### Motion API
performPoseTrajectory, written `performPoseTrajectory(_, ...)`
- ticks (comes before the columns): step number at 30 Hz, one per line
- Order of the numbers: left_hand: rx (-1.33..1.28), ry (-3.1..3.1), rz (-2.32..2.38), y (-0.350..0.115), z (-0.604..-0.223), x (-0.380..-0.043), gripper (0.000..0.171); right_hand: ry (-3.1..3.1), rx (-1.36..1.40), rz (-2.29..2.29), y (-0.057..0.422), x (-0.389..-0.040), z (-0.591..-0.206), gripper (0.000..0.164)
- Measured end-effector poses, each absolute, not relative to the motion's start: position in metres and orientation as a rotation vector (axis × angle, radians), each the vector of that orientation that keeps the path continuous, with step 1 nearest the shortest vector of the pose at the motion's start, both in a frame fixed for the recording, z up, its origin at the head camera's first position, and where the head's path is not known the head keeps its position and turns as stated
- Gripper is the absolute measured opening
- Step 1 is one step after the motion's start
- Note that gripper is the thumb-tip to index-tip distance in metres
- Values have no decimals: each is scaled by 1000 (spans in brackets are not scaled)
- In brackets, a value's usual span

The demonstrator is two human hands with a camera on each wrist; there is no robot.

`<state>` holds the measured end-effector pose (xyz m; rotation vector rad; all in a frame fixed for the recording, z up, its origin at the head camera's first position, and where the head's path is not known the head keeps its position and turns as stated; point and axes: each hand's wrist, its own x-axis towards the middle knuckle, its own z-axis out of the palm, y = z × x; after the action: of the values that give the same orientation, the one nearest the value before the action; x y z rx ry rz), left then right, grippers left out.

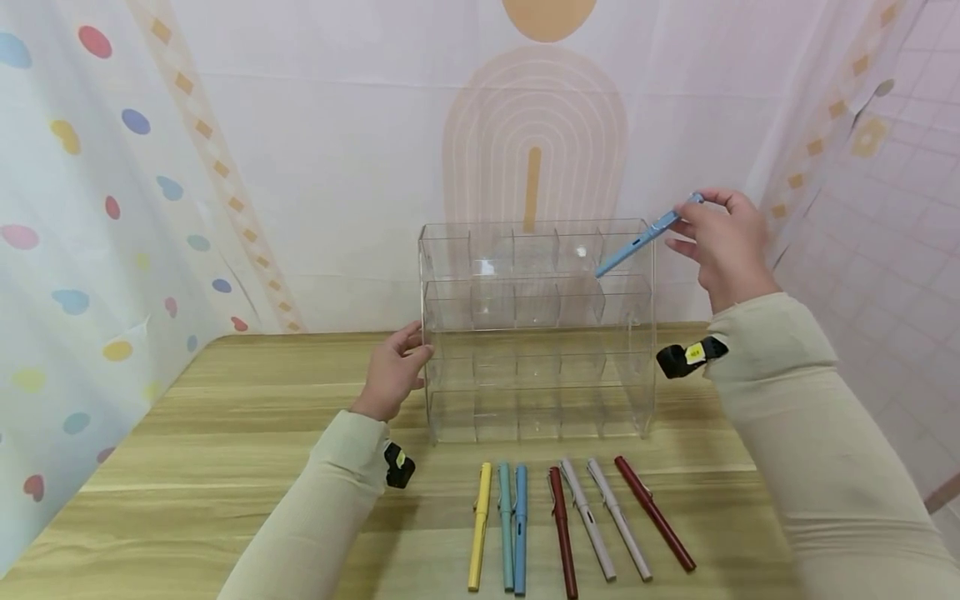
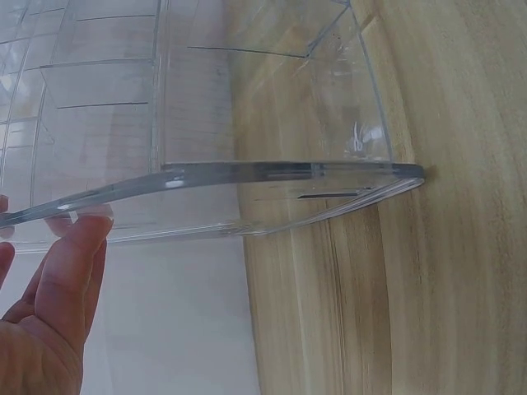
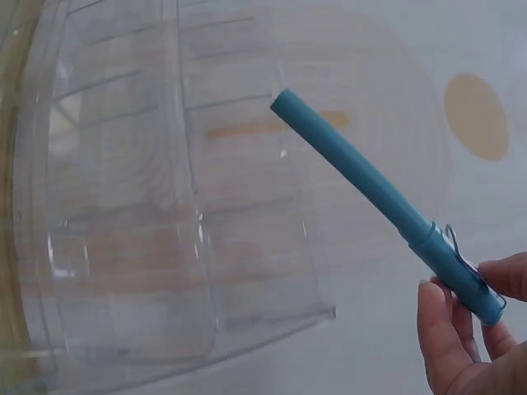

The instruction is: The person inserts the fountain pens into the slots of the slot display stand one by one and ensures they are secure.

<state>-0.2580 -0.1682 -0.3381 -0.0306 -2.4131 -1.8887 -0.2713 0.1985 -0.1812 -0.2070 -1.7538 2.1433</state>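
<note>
My right hand pinches a light blue capped pen by its clip end, above the right part of a clear plastic organizer. The pen slants, its plain end pointing down and left towards the organizer's top row; in the right wrist view the pen shows its wire clip beside the fingers. My left hand touches the organizer's left side wall. In the left wrist view a fingertip of that hand presses on the wall's edge. The organizer stands upright with several rows of small compartments.
In front of the organizer lie a yellow pen, a teal pen, a blue pen, two dark red pens and two lilac pens. A patterned curtain hangs behind the wooden table.
</note>
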Motion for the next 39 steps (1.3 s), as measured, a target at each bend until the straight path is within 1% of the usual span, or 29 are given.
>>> performPoseTrajectory(8, -30, -2398, -1902, -165, -337, -258, 55, -1588, -250, 2199, 179, -284, -169, 20)
performPoseTrajectory(17, -46, -2418, -1876, -164, -336, -255, 56, -1483, -271, 2220, 162, -295, -164, 21)
performPoseTrajectory(28, -52, -2433, -1891, -164, -336, -252, 56, -1541, -269, 2204, 141, -301, -173, 20)
performPoseTrajectory(39, -55, -2413, -1926, -161, -336, -253, 57, -1624, -223, 2176, 127, -306, -183, 24)
